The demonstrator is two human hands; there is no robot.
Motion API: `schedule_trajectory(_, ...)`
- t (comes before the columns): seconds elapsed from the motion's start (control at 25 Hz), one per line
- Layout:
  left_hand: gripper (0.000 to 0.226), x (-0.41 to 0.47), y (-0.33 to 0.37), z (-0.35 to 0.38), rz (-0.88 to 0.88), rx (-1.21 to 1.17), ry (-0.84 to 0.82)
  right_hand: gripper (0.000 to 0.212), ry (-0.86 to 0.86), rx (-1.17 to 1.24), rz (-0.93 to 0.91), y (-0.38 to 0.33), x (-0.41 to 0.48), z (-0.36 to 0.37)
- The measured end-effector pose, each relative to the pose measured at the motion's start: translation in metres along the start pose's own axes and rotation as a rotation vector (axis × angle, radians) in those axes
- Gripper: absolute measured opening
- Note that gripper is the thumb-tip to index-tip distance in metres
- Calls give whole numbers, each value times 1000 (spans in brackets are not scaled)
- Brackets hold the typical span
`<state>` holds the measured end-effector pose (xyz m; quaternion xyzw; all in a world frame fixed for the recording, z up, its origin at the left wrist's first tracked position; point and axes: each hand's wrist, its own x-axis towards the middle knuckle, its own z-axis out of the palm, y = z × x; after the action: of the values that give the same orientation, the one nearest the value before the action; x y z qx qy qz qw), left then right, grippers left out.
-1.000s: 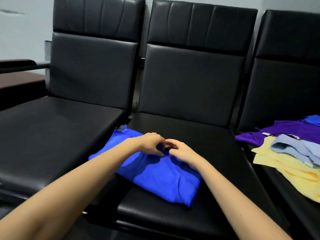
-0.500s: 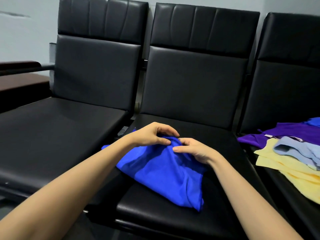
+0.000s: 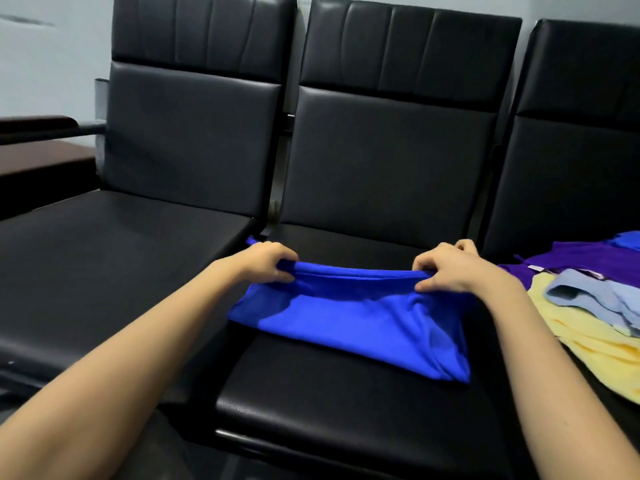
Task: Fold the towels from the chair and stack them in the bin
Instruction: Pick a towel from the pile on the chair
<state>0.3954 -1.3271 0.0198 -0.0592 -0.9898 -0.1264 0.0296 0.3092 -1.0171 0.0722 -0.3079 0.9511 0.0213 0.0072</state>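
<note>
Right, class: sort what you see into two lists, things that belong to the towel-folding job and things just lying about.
Job in hand: blue towel, gripped by the left hand and right hand; towel pile on the right chair.

Lying about: left chair; brown table.

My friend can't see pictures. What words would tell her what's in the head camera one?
A person's left hand and right hand grip the far edge of a bright blue towel, stretching it between them while the rest lies on a black chair seat. A pile of towels, purple, yellow and pale blue, lies on the seat to the right.
</note>
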Motion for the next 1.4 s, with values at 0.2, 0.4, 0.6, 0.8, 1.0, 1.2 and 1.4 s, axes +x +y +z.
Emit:
schedule_trajectory(0.2, 17, 0, -2, -6, -88, -42, 213, 15, -16, 253, 34, 19, 2, 12)
schedule_trajectory(0.4, 21, -7, -14, -15, -22, -218, 289, 23, 253, 722, -32, 26, -9, -1)
schedule_trajectory(0.6, 24, -18, -17, -28, 5, -464, -1, 22, 70, 734, 36, 42, -30, -8)
schedule_trajectory(0.8, 19, -20, -18, -31, 14, -603, 73, 15, -23, 700, 49, 52, -32, -10)
schedule_trajectory(1.0, 10, -17, -17, -30, -102, -676, 200, 27, 275, 593, 179, 71, -18, -3)
schedule_trajectory(1.2, 21, -12, -13, -41, -116, -352, 440, 14, 370, 432, 147, 66, -18, -8)
schedule_trajectory(1.4, 34, -13, -12, -59, -14, -220, 358, 24, 549, 595, 64, 58, -31, -29)
